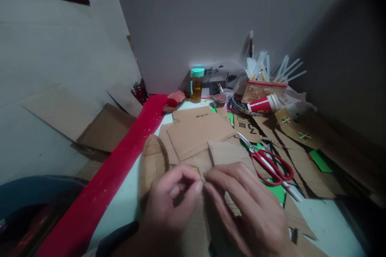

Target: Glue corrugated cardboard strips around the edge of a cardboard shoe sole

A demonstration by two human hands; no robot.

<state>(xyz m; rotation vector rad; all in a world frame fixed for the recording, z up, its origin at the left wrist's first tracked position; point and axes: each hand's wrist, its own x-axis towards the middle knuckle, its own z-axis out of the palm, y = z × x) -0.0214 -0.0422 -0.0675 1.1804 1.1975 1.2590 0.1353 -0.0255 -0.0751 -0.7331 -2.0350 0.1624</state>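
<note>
My left hand point(176, 200) is closed, thumb and forefinger pinched at the middle of the view. Close against it, my right hand point(250, 202) has its thumb and fingertips pressed together too. Whatever lies between the fingertips is too small to make out. Under and around both hands are cardboard pieces: a rounded brown piece point(152, 158) by my left hand, and a curved pale piece point(232, 153) just beyond my right. Farther back lies a flat cardboard sheet point(199, 134). To the right of my right hand rest scissors with red handles point(273, 166), blades partly apart, and a white pen point(292, 191).
A red strip point(126, 156) runs along the table's left edge. At the back stand a bottle with a turquoise lid point(197, 86), a small round jar point(220, 100), a red paper cup point(262, 105) on its side and a box of white sticks point(263, 88). Cardboard scraps point(304, 160) cover the right.
</note>
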